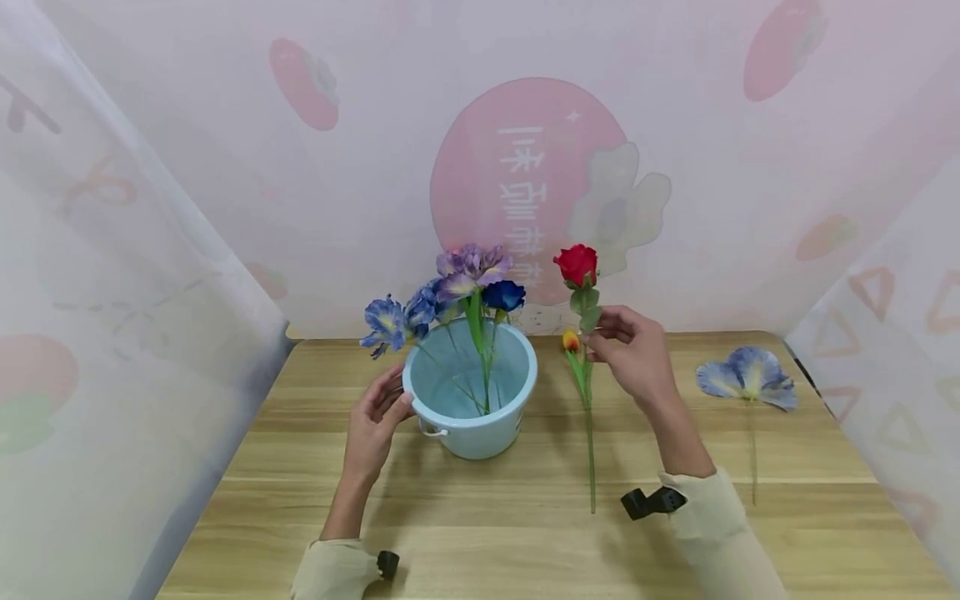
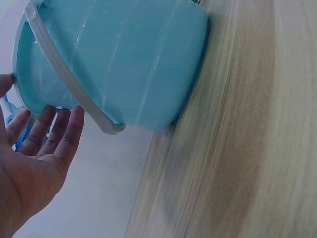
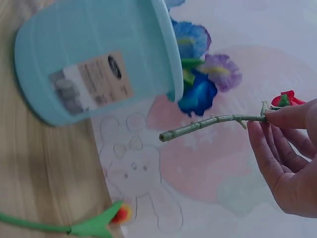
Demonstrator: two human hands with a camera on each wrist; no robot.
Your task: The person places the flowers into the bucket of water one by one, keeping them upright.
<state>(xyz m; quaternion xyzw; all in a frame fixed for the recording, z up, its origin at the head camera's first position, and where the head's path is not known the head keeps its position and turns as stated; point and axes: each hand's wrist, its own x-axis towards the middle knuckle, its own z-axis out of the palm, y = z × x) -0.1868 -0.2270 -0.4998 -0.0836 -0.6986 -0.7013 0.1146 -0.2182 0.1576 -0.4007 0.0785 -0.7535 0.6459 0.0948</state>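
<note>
**Red rose (image 1: pixel 576 264) held up beside a light-blue bucket (image 1: pixel 468 442)**

The right hand (image 1: pixel 637 354) pinches the rose's green stem between thumb and fingertips, just under its leaves, the other fingers loosely bent. The rose is raised off the table (image 1: pixel 300 467), to the right of the bucket, and in the right wrist view the cut end of its stem hangs free in the air. The left hand (image 1: pixel 375 425) is spread, fingers only slightly bent, with thumb and fingertips touching the bucket's left rim.

The bucket stands upright on the table. A white handle (image 2: pixel 69 82) hangs down its outside, and a printed label (image 3: pixel 91 82) is on its wall. Inside, stems lean against the rim: blue irises (image 1: pixel 386 325) spill over at the left, with a purple iris (image 1: pixel 471 265) and a dark blue rose (image 1: pixel 504 295) at the back.

An orange-yellow tulip (image 1: pixel 576 367) with green leaves lies on the table, near the bucket and below the right hand. Farther right, well apart from the bucket, a blue flower (image 1: pixel 750 377) lies with its stem toward the person.

Both arms wear beige sleeves (image 1: pixel 720 533) and black wrist devices (image 1: pixel 652 502). Behind the table hangs a pale backdrop (image 1: pixel 360 192) printed with pink fruit shapes, white characters and a rabbit drawing (image 3: pixel 136 168).
</note>
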